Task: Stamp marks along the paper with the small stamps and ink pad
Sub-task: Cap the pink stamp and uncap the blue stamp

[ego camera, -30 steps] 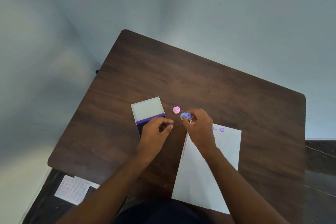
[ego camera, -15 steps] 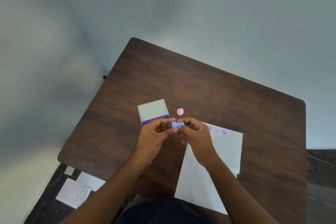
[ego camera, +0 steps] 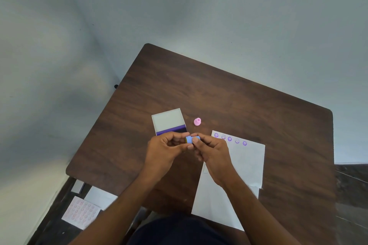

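On the table: 1 paper, bearing 5 purple stamped marks in a row along its far edge. 2 small stamps: 1 pink stamp standing beyond the paper's far left corner, 1 blue stamp left of that corner. 1 ink pad, lid open, left of the paper. On the floor, left of the table: 3 flat sheets.

Dark wood-grain table with rounded corners, set against pale grey-blue walls. Below its left edge, on dark flooring: a pink-dotted sheet, partly overlapping a plain white sheet, and a small pale card just beyond.
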{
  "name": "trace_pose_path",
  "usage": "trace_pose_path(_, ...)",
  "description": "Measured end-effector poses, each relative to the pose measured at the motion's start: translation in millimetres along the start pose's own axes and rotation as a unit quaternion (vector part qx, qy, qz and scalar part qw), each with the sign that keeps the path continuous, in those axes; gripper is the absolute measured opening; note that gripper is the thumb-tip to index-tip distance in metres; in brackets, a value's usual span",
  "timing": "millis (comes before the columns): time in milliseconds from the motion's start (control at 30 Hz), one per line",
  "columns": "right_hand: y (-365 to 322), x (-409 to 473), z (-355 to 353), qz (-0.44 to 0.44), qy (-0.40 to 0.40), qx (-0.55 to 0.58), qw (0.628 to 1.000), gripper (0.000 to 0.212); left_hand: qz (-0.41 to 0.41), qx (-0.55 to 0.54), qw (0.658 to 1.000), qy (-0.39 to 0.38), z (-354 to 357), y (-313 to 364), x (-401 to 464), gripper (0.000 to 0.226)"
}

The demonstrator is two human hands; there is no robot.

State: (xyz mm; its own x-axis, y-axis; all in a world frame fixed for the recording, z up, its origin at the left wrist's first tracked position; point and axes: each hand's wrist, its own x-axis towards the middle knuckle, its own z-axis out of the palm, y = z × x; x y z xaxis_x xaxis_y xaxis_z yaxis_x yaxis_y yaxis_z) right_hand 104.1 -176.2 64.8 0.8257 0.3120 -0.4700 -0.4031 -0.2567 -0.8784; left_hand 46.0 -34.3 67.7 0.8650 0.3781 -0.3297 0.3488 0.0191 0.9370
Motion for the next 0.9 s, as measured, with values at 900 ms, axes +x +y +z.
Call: trace_pose_path(900,-5,5,20,0.012,-0.055,0.077,0.995,0.02,-0.022,-0.057,0.995,0.078,-36,-22,-9,0.031)
